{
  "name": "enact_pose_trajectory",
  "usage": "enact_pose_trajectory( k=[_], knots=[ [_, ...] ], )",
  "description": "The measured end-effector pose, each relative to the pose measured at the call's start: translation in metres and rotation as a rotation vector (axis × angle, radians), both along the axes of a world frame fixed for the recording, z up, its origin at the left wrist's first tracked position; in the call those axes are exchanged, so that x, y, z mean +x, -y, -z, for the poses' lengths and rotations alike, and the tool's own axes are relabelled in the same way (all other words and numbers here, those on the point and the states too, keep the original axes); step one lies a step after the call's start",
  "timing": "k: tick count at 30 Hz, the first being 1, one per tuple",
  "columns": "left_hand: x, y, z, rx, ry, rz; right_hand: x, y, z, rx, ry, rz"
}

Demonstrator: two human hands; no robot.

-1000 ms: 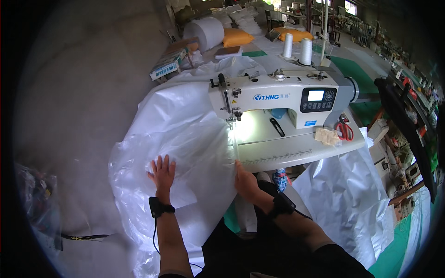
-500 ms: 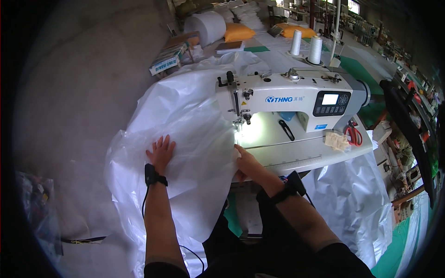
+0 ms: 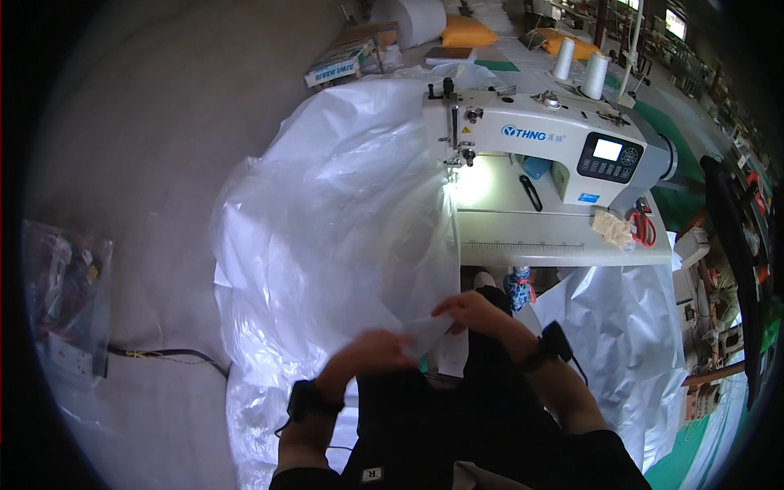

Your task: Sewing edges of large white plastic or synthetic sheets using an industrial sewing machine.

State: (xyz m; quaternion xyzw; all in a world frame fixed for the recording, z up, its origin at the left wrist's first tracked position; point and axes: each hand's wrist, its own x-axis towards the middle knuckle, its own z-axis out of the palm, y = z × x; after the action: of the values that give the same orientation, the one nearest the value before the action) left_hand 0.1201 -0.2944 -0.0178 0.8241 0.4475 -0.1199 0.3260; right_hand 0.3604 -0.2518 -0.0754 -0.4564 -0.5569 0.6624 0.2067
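Note:
A large translucent white plastic sheet (image 3: 343, 220) drapes over the left end of the sewing machine's table and hangs down in folds. Its far part lies at the needle of the white sewing machine (image 3: 510, 122), where a lamp glows. Over my lap, my right hand (image 3: 478, 312) pinches a near corner of the sheet between thumb and fingers. My left hand (image 3: 376, 351) is beside that corner, smeared by motion, so its fingers cannot be made out. Both wrists wear black straps with small boxes.
On the machine bed lie a black thread snipper (image 3: 531, 193), red-handled scissors (image 3: 643, 227) and a beige cloth scrap (image 3: 612, 229). Two white thread cones (image 3: 595, 76) stand behind. More white sheeting (image 3: 612, 327) hangs at the right. A bag of items (image 3: 65, 294) sits far left.
Both hands have come back from the table to my lap. The right hand has left the spot near the needle and now holds the sheet's near corner. The view has shifted.

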Motion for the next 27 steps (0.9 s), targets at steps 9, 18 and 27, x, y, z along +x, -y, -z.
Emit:
enact_pose_trajectory(
  k=[9,18,27],
  knots=[
    [0.029,0.042,-0.004,0.464,0.635,-0.629,0.017,0.080,0.042,0.084,-0.032,0.320],
    [0.037,0.055,0.067,0.694,0.230,0.137,0.010,0.094,0.023,0.852,0.383,-0.072],
    [-0.118,0.083,0.084,0.753,-0.068,-0.292,0.004,0.075,0.009,1.087,0.437,0.070]
  ],
)
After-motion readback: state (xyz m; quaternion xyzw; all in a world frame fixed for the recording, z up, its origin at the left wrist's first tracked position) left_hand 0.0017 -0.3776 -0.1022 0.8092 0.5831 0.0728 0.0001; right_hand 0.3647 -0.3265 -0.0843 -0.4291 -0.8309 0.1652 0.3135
